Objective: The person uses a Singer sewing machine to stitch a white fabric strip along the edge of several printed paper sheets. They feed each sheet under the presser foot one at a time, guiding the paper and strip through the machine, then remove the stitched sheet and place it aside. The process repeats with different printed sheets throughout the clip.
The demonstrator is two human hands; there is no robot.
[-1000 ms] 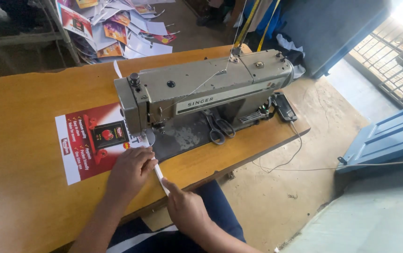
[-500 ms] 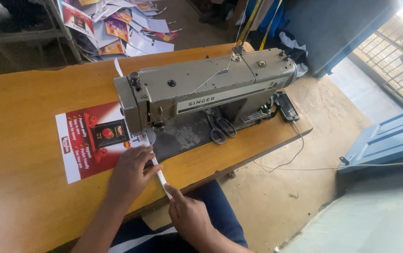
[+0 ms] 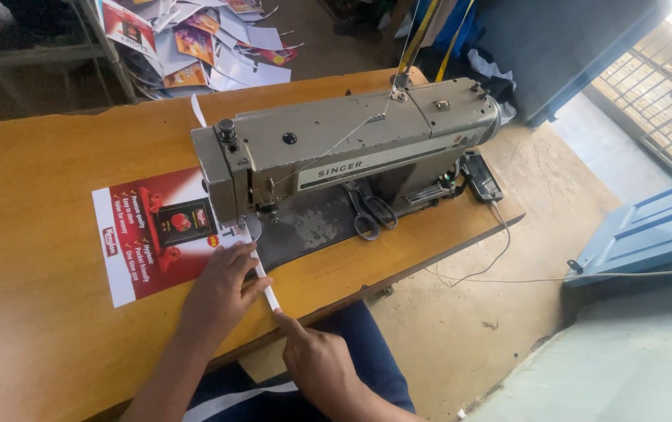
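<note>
**White strip fed along the edge of a printed sheet**

The white strip runs from under the needle of the beige sewing machine back toward the table's near edge, lying along the right edge of the red and white printed sheet. The left hand rests flat on the sheet, fingers spread and pressing the strip down, not closed around anything. The right hand points its forefinger onto the strip's near end, touching it; the other fingers are curled. Scissors lie on the machine bed. The wooden table carries it all.
</note>
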